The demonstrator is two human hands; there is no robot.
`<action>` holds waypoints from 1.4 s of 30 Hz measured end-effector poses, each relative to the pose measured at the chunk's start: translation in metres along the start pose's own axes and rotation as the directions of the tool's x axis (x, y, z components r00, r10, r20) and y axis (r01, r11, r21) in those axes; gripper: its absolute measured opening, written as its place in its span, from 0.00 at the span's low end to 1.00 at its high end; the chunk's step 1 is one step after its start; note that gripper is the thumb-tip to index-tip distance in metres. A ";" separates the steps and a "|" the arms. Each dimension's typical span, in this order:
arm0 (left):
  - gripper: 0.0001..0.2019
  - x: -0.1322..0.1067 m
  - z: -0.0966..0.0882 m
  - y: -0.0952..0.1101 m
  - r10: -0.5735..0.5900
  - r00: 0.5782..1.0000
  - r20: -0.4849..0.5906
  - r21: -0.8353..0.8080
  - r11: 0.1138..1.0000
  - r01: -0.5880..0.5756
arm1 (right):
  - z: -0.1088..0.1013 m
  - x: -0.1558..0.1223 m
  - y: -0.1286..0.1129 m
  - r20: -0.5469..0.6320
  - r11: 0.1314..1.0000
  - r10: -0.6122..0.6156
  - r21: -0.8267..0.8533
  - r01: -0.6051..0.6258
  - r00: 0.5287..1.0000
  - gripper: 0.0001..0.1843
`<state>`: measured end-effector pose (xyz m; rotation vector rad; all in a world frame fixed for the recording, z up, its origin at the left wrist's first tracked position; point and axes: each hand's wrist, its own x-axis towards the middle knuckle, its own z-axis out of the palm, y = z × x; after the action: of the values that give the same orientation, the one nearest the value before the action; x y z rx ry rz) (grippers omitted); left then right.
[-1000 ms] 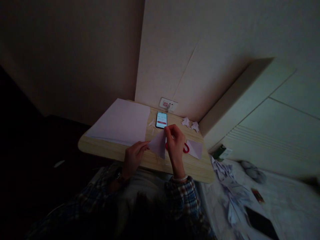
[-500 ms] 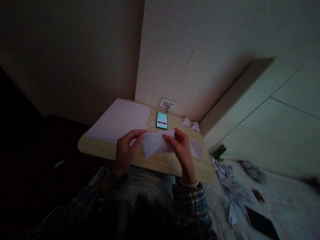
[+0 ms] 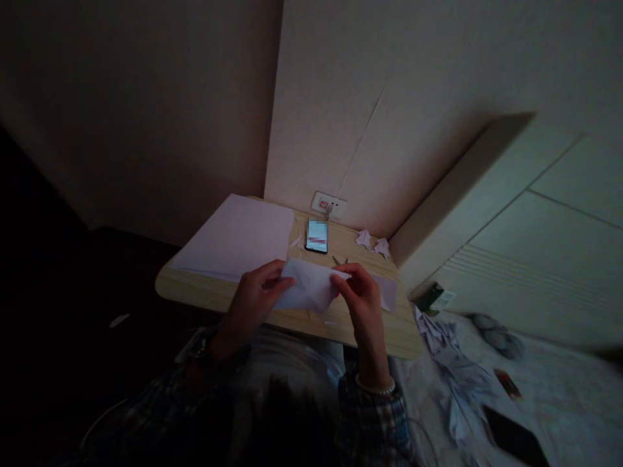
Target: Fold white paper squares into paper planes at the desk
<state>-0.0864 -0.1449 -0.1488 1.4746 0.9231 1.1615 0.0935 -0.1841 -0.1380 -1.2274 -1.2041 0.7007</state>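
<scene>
A creased sheet of white paper is held up over the near part of the small wooden table. My left hand pinches its left edge between thumb and fingers. At its upper right corner, my right hand grips it the same way. Scissor tips show just beyond my right fingers; the rest is hidden. Another piece of paper lies on the table to the right of my right hand. Behind the held sheet lies a phone with its screen lit.
Large white paper sheets cover the table's left side. Two small folded paper pieces stand at the back right, near a wall socket. To the right, a bed holds several folded papers and a dark tablet-like slab.
My right hand has moved right and slightly down along the paper. The sheet's hanging lower left corner has swung, and the scissor tips have come into view.
</scene>
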 end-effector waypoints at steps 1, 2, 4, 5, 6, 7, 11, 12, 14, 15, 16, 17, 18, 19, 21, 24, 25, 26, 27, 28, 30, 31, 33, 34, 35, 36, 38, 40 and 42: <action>0.07 0.000 -0.001 0.001 0.014 1.000 0.018 0.024 1.000 -0.015 | -0.001 0.000 -0.001 0.012 1.000 -0.006 -0.022 0.007 1.000 0.07; 0.08 -0.001 -0.002 0.003 0.027 0.999 0.029 0.041 0.999 -0.028 | -0.002 0.000 -0.002 0.015 0.999 -0.017 -0.050 0.018 1.000 0.07; 0.10 -0.003 -0.003 0.005 0.045 0.999 0.020 0.060 0.997 -0.046 | -0.003 -0.001 -0.003 0.008 0.993 -0.035 -0.113 0.035 0.999 0.09; 0.12 -0.003 -0.003 0.006 0.050 0.999 0.011 0.063 0.997 -0.051 | -0.004 -0.001 -0.004 0.005 0.990 -0.040 -0.137 0.040 0.999 0.09; 0.15 -0.004 -0.003 0.007 0.054 0.999 0.002 0.059 0.997 -0.054 | -0.005 -0.002 -0.003 0.003 0.987 -0.045 -0.152 0.045 0.999 0.09; 0.19 -0.004 -0.004 0.007 0.057 0.998 -0.004 0.047 0.997 -0.056 | -0.006 -0.003 -0.002 0.003 0.985 -0.055 -0.164 0.055 0.998 0.08; 0.19 -0.004 -0.008 0.005 0.045 0.998 -0.037 -0.018 0.999 -0.046 | -0.011 -0.007 0.003 0.049 0.953 -0.172 -0.245 0.179 0.984 0.10; 0.16 -0.003 -0.009 0.004 0.036 0.998 -0.049 -0.024 0.999 -0.038 | -0.012 -0.008 0.004 0.093 0.935 -0.211 -0.271 0.229 0.973 0.12; 0.11 -0.004 -0.011 0.003 0.004 0.997 -0.071 -0.040 0.999 -0.007 | -0.016 -0.010 0.006 0.203 0.898 -0.275 -0.295 0.327 0.940 0.16; 0.11 -0.004 -0.012 0.002 -0.023 0.997 -0.071 -0.061 0.998 0.019 | -0.017 -0.010 0.006 0.251 0.882 -0.301 -0.293 0.368 0.920 0.18; 0.12 -0.004 -0.012 0.002 -0.061 0.996 -0.062 -0.094 0.994 0.055 | -0.018 -0.010 0.005 0.286 0.870 -0.322 -0.287 0.401 0.903 0.19; 0.13 -0.004 -0.013 0.002 -0.099 0.994 -0.042 -0.135 0.986 0.092 | -0.018 -0.010 0.004 0.307 0.861 -0.337 -0.281 0.423 0.890 0.19; 0.14 -0.005 -0.013 0.001 -0.131 0.991 -0.014 -0.183 0.975 0.127 | -0.018 -0.010 0.004 0.314 0.855 -0.349 -0.279 0.437 0.883 0.18; 0.15 -0.004 -0.013 0.001 -0.153 0.988 0.018 -0.235 0.960 0.153 | -0.017 -0.010 0.003 0.310 0.851 -0.357 -0.281 0.443 0.881 0.16; 0.18 -0.003 -0.014 0.000 -0.167 0.981 0.100 -0.344 0.919 0.192 | -0.014 -0.011 0.001 0.268 0.852 -0.360 -0.296 0.432 0.894 0.12; 0.18 -0.001 -0.013 -0.001 -0.176 0.953 0.246 -0.437 0.858 0.272 | -0.009 -0.012 0.001 0.156 0.874 -0.332 -0.319 0.365 0.930 0.09; 0.17 -0.001 -0.012 -0.001 -0.181 0.943 0.279 -0.431 0.854 0.291 | -0.007 -0.013 0.002 0.123 0.885 -0.311 -0.326 0.334 0.943 0.10; 0.14 0.000 -0.011 -0.002 -0.185 0.940 0.285 -0.406 0.866 0.294 | -0.006 -0.013 0.002 0.093 0.894 -0.287 -0.332 0.301 0.953 0.12; 0.12 0.000 -0.010 -0.003 -0.187 0.946 0.264 -0.364 0.889 0.277 | -0.005 -0.013 0.003 0.070 0.901 -0.264 -0.337 0.272 0.962 0.13; 0.11 -0.001 -0.008 -0.005 -0.179 0.959 0.220 -0.310 0.919 0.243 | -0.004 -0.013 0.004 0.052 0.908 -0.242 -0.339 0.245 0.969 0.13; 0.12 -0.001 -0.005 -0.009 -0.137 0.987 0.088 -0.189 0.970 0.152 | -0.002 -0.013 0.005 0.033 0.924 -0.199 -0.328 0.198 0.980 0.12; 0.12 -0.001 -0.004 -0.011 -0.110 0.994 0.023 -0.140 0.984 0.112 | -0.001 -0.013 0.006 0.041 0.933 -0.176 -0.313 0.180 0.984 0.11; 0.14 0.000 -0.003 -0.014 -0.058 0.995 -0.079 -0.069 0.996 0.052 | 0.001 -0.013 0.007 0.081 0.951 -0.128 -0.273 0.146 0.988 0.10; 0.14 0.000 -0.003 -0.014 -0.036 0.993 -0.115 -0.052 0.998 0.031 | 0.002 -0.013 0.008 0.102 0.959 -0.106 -0.251 0.128 0.989 0.10; 0.14 0.000 -0.003 -0.015 -0.020 0.990 -0.140 -0.044 0.999 0.014 | 0.003 -0.013 0.010 0.118 0.967 -0.084 -0.230 0.110 0.989 0.09; 0.12 0.000 -0.003 -0.015 -0.010 0.988 -0.152 -0.045 0.999 0.004 | 0.003 -0.014 0.012 0.125 0.973 -0.063 -0.214 0.089 0.990 0.08; 0.11 0.000 -0.001 -0.016 -0.019 0.990 -0.136 -0.063 0.998 0.011 | 0.004 -0.014 0.017 0.094 0.978 -0.043 -0.200 0.061 0.995 0.09; 0.12 -0.001 0.001 -0.017 -0.064 0.995 -0.076 -0.078 0.995 0.058 | 0.004 -0.015 0.022 0.025 0.975 -0.078 -0.209 0.082 0.997 0.16; 0.12 -0.002 0.004 -0.020 -0.107 0.994 -0.009 -0.083 0.991 0.106 | 0.003 -0.017 0.024 -0.009 0.966 -0.141 -0.222 0.135 0.990 0.20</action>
<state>-0.0831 -0.1439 -0.1687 1.3374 0.9409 1.1196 0.0902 -0.1919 -0.1661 -1.3154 -1.3603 0.4561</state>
